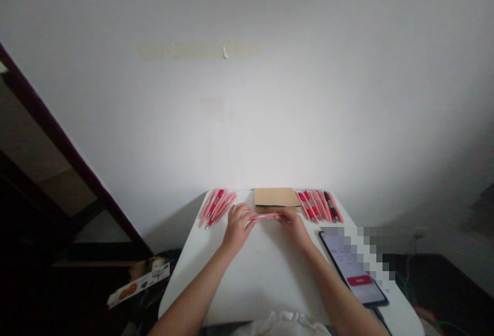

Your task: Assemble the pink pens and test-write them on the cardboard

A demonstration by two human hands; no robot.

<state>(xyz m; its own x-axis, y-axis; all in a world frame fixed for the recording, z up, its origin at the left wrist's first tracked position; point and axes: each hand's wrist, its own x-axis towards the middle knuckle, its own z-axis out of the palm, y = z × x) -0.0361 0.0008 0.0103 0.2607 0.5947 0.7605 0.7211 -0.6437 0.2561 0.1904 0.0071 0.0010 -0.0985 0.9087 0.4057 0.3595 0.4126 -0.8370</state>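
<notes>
A pink pen (266, 216) lies crosswise between my two hands over the white table. My left hand (238, 223) pinches its left end, and my right hand (292, 225) grips the right end. Just behind the pen is a brown paper booklet or box (276, 197), partly hidden by my right fingers. To the left of my left hand rests a loose pile of pink and red pens (218, 205). On the right, several more pens (318, 206), pink, red and a dark one, lie side by side.
A phone (357, 274) with a lit screen lies at the table's right, a cable at its lower end. The white table (257, 279) stands against a pale wall (270, 120). Below its left side is a white printed carton (141, 284).
</notes>
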